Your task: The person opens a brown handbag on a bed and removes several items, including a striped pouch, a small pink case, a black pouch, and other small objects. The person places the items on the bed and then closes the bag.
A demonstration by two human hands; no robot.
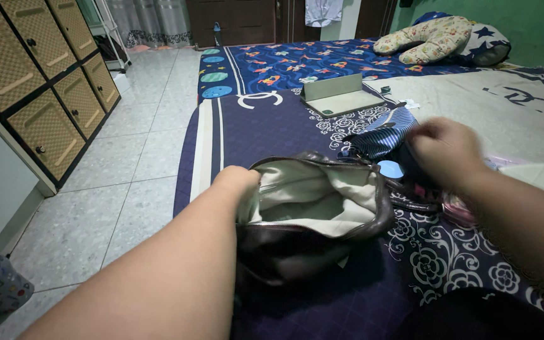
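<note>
A dark brown leather handbag [297, 245] lies open on the blue patterned bedspread, its cream lining [313, 192] showing. My left hand [237, 182] grips the bag's left rim and holds it open. My right hand [445, 151], blurred, closes on a dark bundle beside a blue striped cloth [382, 135] just right of the bag's opening. A small light-blue round thing [390, 169] lies between the bag and that hand.
A grey tablet in a folding case [338, 97] stands further up the bed. Patterned pillows [442, 38] lie at the far right. A pink item [458, 208] lies under my right wrist. Tan drawer cabinets [39, 82] line the tiled floor at left.
</note>
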